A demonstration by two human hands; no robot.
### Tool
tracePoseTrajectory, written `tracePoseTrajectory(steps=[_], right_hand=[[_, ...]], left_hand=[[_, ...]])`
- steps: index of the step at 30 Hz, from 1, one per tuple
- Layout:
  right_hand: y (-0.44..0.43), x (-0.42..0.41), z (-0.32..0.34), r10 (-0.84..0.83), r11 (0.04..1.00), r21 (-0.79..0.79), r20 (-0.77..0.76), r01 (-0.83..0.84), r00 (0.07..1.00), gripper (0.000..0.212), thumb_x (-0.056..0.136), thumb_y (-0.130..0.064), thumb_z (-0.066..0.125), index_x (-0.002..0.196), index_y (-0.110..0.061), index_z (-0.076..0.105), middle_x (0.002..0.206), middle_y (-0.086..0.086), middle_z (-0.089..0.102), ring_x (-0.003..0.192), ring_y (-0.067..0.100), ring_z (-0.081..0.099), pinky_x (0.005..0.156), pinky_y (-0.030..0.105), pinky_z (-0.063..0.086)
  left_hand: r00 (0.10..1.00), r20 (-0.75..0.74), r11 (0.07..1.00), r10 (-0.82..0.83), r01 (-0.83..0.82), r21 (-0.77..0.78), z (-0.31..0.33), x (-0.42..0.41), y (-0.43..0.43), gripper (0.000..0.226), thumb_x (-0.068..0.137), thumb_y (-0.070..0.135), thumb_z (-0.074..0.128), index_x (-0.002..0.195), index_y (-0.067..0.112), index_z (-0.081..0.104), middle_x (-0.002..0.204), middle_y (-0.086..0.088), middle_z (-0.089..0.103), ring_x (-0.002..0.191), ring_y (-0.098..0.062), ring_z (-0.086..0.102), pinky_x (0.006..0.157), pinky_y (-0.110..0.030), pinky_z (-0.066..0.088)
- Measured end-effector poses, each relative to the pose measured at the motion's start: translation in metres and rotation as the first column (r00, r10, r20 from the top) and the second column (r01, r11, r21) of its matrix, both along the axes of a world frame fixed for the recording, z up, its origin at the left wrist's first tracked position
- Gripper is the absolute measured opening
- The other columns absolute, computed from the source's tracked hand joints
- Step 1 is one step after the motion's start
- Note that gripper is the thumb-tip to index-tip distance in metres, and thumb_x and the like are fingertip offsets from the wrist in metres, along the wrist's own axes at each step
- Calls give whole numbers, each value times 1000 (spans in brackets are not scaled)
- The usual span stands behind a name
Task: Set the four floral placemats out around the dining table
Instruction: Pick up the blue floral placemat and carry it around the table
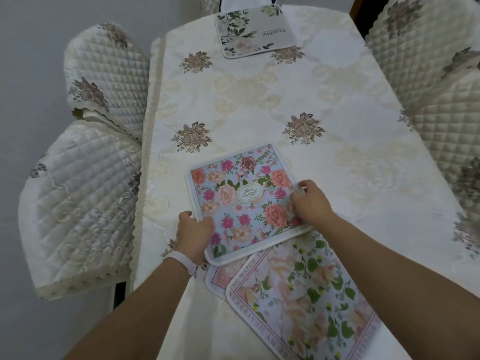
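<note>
A blue placemat point(241, 196) with pink and peach flowers lies near the table's near end. My left hand point(193, 231) grips its left near edge, and my right hand point(310, 201) pinches its right edge. Its near corner overlaps a pale placemat point(304, 297) with green leaves and a lettered border. A third mat point(217, 278), pinkish, peeks out beneath that one. A white placemat point(253, 31) with green leaves lies flat at the far end of the table point(337, 113).
A cream embroidered cloth covers the table. Quilted covered chairs stand at the left point(78, 216), far left point(104, 81) and right point(441, 100). Another chair back point(244, 0) shows at the far end. A white band is on my left wrist.
</note>
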State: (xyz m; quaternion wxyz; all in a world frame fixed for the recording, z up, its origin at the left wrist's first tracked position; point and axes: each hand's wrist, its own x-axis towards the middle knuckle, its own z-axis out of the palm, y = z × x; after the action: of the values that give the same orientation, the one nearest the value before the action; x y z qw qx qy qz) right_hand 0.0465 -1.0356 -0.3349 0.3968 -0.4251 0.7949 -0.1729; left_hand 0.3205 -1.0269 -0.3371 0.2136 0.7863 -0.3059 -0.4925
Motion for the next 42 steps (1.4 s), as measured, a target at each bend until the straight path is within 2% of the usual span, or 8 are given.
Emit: tracePoseTrajectory(steps=[3, 7, 10, 13, 21, 29, 39, 42], right_hand=[[-4, -1, -3, -47, 999, -3, 54, 47, 997, 54, 87, -25, 55, 138, -15, 39, 110, 9, 64, 78, 25, 67, 74, 43, 58], [-3, 0, 0, -64, 997, 39, 81, 61, 995, 35, 86, -16, 57, 120, -10, 52, 98, 7, 64, 83, 26, 65, 74, 41, 57], [6, 2, 7, -54, 997, 59, 104, 48, 993, 24, 88, -16, 57, 112, -14, 52, 91, 2, 61, 79, 21, 63, 69, 36, 55], [19, 2, 17, -37, 999, 41, 101, 33, 994, 21, 89, -16, 56, 109, -15, 51, 92, 1, 61, 78, 19, 63, 70, 39, 58], [81, 12, 65, -102, 993, -60, 45, 104, 994, 19, 91, -13, 51, 110, -15, 49, 90, -2, 58, 79, 17, 61, 67, 36, 54], [144, 29, 115, -203, 957, -216, -17, 194, 979, 16, 89, -14, 55, 105, -16, 50, 92, 1, 61, 77, 17, 61, 61, 36, 54], [231, 46, 156, -326, 875, -348, 88, 335, 941, 22, 88, -9, 61, 105, -17, 51, 89, 1, 60, 74, 19, 63, 56, 33, 53], [253, 38, 164, -353, 835, -386, 170, 392, 920, 26, 88, -7, 63, 108, -19, 51, 94, 0, 63, 76, 16, 66, 59, 32, 57]], left_hand=[[1000, -11, 1000, -19, 19, 4, -2, -4, -1, 60, 91, 22, 57, 142, 16, 24, 96, -4, 56, 89, -27, 62, 86, -50, 55], [999, 18, 996, -41, 43, -78, 1, -5, 2, 50, 95, 25, 56, 137, 19, 30, 98, -5, 62, 88, -25, 65, 82, -49, 56], [999, 0, 989, -40, 39, -143, 3, -2, 6, 37, 94, 24, 58, 124, 26, 36, 99, -3, 64, 89, -25, 65, 81, -48, 57], [998, -59, 986, -17, 7, -164, 9, -1, 13, 40, 92, 25, 63, 126, 21, 42, 98, -4, 66, 87, -25, 68, 78, -48, 58], [978, -184, 961, -94, 41, -273, 42, 4, 41, 28, 89, 25, 68, 113, 20, 55, 96, -1, 70, 80, -21, 71, 69, -41, 60], [915, -323, 885, -241, 71, -460, 88, 25, 80, 20, 88, 29, 70, 103, 26, 55, 105, -3, 70, 90, -21, 71, 77, -45, 60], [852, -342, 812, -396, 151, -563, 109, 29, 119, 28, 87, 27, 71, 112, 23, 58, 107, 0, 71, 92, -20, 71, 75, -41, 60], [829, -349, 789, -436, 165, -592, 119, 20, 126, 23, 88, 20, 70, 108, 24, 58, 104, 1, 71, 89, -16, 71, 68, -30, 58]])
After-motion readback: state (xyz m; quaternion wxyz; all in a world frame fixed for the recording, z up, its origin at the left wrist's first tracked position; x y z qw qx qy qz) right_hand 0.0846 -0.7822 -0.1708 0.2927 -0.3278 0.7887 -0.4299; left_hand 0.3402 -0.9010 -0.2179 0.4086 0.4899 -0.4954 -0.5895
